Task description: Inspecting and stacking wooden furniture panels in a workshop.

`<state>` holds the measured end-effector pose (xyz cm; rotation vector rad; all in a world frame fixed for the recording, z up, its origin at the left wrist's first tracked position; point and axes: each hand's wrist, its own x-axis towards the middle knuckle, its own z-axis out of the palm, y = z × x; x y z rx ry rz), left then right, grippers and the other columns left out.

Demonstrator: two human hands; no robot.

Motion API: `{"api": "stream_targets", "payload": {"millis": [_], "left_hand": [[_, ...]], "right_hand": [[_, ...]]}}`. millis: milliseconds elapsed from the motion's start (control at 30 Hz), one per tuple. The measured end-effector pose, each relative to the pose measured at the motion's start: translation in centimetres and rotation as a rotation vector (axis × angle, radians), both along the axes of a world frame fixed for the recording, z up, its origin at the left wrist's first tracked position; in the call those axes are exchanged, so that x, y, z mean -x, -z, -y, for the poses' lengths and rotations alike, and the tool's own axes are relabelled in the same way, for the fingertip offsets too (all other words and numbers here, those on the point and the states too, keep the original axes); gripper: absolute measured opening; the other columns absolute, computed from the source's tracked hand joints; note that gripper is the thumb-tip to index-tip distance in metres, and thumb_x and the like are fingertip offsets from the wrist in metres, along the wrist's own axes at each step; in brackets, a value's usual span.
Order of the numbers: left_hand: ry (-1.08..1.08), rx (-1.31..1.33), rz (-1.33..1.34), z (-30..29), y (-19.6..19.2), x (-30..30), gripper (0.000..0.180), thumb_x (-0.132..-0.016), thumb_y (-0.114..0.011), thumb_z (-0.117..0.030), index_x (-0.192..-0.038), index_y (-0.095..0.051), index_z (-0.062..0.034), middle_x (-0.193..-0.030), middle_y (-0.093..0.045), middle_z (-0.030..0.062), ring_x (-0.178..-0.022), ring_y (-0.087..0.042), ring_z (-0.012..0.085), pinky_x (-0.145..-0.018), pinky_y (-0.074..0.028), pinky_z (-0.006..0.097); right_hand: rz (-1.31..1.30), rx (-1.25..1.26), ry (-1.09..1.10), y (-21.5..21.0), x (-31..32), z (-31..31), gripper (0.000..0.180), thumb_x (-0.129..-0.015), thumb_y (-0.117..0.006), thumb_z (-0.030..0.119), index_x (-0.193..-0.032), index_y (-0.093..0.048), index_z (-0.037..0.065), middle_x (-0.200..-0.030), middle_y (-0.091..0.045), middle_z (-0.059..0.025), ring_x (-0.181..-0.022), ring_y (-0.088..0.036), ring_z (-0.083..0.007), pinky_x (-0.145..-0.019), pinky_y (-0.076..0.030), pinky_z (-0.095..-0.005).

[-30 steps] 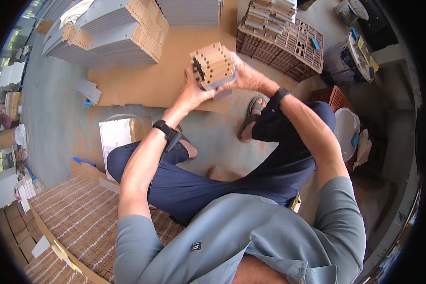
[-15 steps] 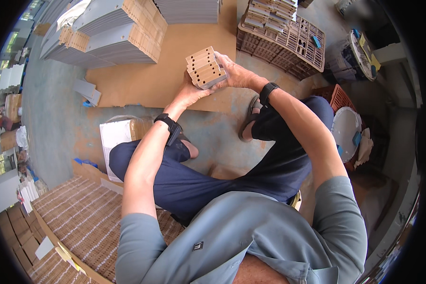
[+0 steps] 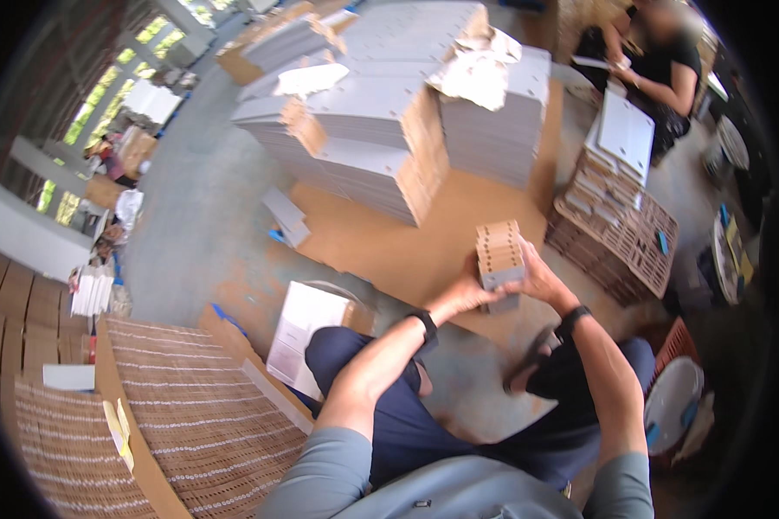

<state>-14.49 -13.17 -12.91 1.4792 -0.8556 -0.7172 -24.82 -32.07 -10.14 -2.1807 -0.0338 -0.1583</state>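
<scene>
Between my two hands is a small stack of grey-faced boards (image 3: pixel 500 269), with tan edges showing rows of dark drilled holes. My left hand (image 3: pixel 466 292) grips it from the left and below, fingers partly hidden behind it. On its right side, my right hand (image 3: pixel 539 275) is closed around the stack. The bundle is held up over a brown cardboard sheet (image 3: pixel 389 246) on the floor, in front of my knees. Large stacks of similar grey boards (image 3: pixel 368 143) stand beyond it on the cardboard.
A brown plastic crate (image 3: pixel 614 238) bearing boards stands right. A co-worker (image 3: pixel 662 73) sits behind it, holding a white board. Cartons of packed, drilled pieces (image 3: pixel 199 406) lie at left. A white box (image 3: pixel 299 333) stands by my left knee; a white bucket lid (image 3: pixel 673 402) lies by my right.
The view has swung left and up, bringing the co-worker and more board stacks into sight. Both hands still hold the boards, now with their grey face turned more toward me.
</scene>
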Motion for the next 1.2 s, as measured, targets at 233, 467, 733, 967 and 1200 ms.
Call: {"api": "stream_targets", "payload": {"millis": [233, 467, 733, 967, 1200], "left_hand": [[-0.015, 0.1, -0.334, -3.5, -9.4, -1.2, 0.1, -0.08, -0.075, -0.055, -0.149, -0.027, -0.0003, -0.144, -0.042, 0.0199, -0.135, -0.041, 0.028, -0.111, -0.038, 0.044], [-0.115, -0.37, -0.567, -8.7, -6.4, -2.7, 0.071, -0.096, -0.058, -0.051, -0.142, -0.045, 0.0004, -0.135, -0.056, 0.0162, -0.122, -0.056, 0.0235, -0.1, -0.048, 0.037], [0.165, -0.832, -0.499, -12.3, -16.8, -9.8, 0.045, -0.094, -0.063, -0.037, -0.121, -0.06, -0.0005, -0.106, -0.068, 0.0094, -0.09, -0.068, 0.0153, -0.075, -0.058, 0.029], [0.371, -1.291, -0.35, -4.8, -22.1, -12.0, 0.068, -0.085, -0.069, -0.051, -0.13, -0.058, -0.0017, -0.121, -0.064, 0.0146, -0.106, -0.065, 0.0217, -0.087, -0.054, 0.033], [0.434, -1.547, -0.456, 0.6, -14.0, -13.6, 0.072, -0.083, -0.071, -0.052, -0.136, -0.054, -0.0059, -0.13, -0.059, 0.0143, -0.12, -0.057, 0.0251, -0.1, -0.047, 0.042]], "right_hand": [[-0.207, -0.595, -0.016, -10.6, -0.7, -4.1, 0.114, -0.073, -0.083, 0.052, -0.155, -0.02, 0.007, -0.148, -0.038, -0.0188, -0.14, -0.035, -0.0348, -0.112, -0.034, -0.0509], [-0.414, -1.566, 0.173, -2.5, 1.0, -14.9, 0.087, -0.083, -0.072, 0.052, -0.148, -0.035, 0.007, -0.145, -0.046, -0.016, -0.132, -0.045, -0.0316, -0.113, -0.034, -0.0481], [-0.255, -2.062, 0.005, -4.5, -2.2, -23.4, 0.089, -0.088, -0.062, 0.061, -0.151, -0.028, 0.008, -0.149, -0.041, -0.0205, -0.137, -0.041, -0.0355, -0.11, -0.035, -0.0595], [-0.224, -2.38, 0.259, -8.3, -2.3, -23.3, 0.106, -0.084, -0.064, 0.067, -0.154, -0.011, 0.008, -0.154, -0.022, -0.0276, -0.141, -0.03, -0.0457, -0.11, -0.032, -0.0659], [-0.297, -2.508, 0.305, 1.5, -3.5, -21.2, 0.106, -0.086, -0.056, 0.072, -0.155, -0.012, 0.005, -0.154, -0.025, -0.0243, -0.141, -0.033, -0.0411, -0.11, -0.033, -0.0653]]}}
